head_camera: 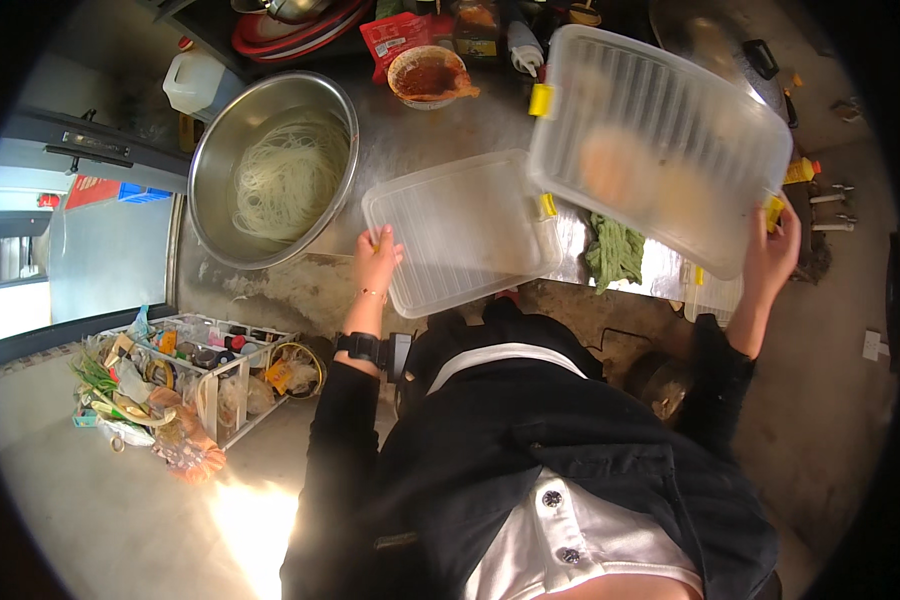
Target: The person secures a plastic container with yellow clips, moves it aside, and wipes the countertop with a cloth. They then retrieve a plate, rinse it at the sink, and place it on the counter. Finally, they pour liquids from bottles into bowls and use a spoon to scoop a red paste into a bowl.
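Note:
My left hand (379, 259) grips the near left corner of a translucent ribbed plastic lid (461, 229), tilted over the front edge of the metal counter. With my right hand (778, 229) I hold a second translucent ribbed plastic piece (660, 135), a lid or shallow container, by a yellow clip at its right side; it is raised, and blurred orange and pale shapes show through it. The two pieces meet or overlap near the middle in this view. Left of the lid stands a large steel basin (202, 202) with pale noodles (289, 180) in it.
A sauce-stained bowl (429, 75), a red packet (394, 37) and bottles stand at the counter's back. A green cloth (615, 251) hangs at its front edge. A white jug (195, 79) is behind the basin; a white rack (210, 375) with goods stands at the lower left.

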### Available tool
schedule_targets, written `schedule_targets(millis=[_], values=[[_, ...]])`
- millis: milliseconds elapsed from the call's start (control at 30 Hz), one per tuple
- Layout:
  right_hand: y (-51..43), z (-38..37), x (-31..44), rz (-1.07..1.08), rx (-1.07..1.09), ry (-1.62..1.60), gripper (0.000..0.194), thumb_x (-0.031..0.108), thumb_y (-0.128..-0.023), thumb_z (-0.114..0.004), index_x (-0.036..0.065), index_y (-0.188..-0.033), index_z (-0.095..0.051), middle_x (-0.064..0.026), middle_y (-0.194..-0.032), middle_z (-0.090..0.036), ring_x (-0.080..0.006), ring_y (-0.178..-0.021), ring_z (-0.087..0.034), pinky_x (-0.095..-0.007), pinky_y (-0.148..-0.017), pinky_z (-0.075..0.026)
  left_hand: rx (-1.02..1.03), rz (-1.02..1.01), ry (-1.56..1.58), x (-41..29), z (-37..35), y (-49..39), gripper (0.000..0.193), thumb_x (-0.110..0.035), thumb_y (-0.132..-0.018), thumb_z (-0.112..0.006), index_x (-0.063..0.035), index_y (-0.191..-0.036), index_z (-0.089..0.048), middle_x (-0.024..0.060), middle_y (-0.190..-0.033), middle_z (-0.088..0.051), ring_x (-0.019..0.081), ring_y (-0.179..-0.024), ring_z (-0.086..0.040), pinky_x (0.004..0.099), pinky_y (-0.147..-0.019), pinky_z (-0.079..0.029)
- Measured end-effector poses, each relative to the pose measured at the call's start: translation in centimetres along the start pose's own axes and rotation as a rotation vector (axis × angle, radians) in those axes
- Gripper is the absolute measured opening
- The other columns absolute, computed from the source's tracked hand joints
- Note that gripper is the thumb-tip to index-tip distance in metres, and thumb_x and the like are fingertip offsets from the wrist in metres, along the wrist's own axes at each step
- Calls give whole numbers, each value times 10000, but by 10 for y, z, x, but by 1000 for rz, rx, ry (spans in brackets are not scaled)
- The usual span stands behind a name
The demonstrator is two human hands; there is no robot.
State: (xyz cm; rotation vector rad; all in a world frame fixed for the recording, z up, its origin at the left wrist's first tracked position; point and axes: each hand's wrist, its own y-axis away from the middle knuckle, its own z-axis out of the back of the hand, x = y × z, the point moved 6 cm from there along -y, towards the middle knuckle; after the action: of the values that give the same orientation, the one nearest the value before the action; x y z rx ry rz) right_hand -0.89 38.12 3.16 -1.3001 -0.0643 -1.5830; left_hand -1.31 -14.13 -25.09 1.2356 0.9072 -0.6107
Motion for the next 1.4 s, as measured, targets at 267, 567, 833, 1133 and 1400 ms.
schedule_targets(millis=[267,567,833,1133,1400], values=[[114,-171,-49,-329,541,-200,343,117,-781,-683,-45,-1052,-552,-44,-823,-594,-96,-667,-557,-221,-582,-449,48,-241,207,-21,17,19,704,-574,-935,-191,-20,-1290,-443,140,-1241,-489,245,-1161,-469,344,-1002,-333],[135,-222,-91,-251,667,97,366,188,-771,-691,-62,-1012,-576,-100,-805,-607,-135,-664,-578,-263,-597,-478,-125,-627,-298,-21,-10,72,640,-195,-760,-678,23,-1271,-361,237,-1166,-405,373,-1060,-434,390,-911,-386],[114,-224,-98,6,775,208,355,225,-848,-594,-72,-1037,-555,-130,-876,-607,-203,-799,-562,-315,-737,-449,-344,-499,-264,-27,-26,71,571,-21,-675,-593,-24,-1224,-435,184,-1149,-475,377,-1032,-458,429,-881,-409],[112,-235,-106,-116,811,417,372,203,-865,-546,-79,-1102,-500,-173,-949,-603,-255,-837,-574,-328,-760,-448,-382,-474,-301,-30,-24,63,578,-24,-685,-594,-10,-1243,-446,109,-1145,-486,276,-1023,-491,366,-813,-426],[97,-231,-141,54,682,654,345,188,-867,-520,-3,-1154,-498,-93,-832,-610,-157,-644,-578,-283,-522,-461,-347,-436,-278,-31,-24,57,537,-4,-704,-566,-29,-1229,-458,118,-1150,-493,309,-1026,-483,399,-820,-432]])
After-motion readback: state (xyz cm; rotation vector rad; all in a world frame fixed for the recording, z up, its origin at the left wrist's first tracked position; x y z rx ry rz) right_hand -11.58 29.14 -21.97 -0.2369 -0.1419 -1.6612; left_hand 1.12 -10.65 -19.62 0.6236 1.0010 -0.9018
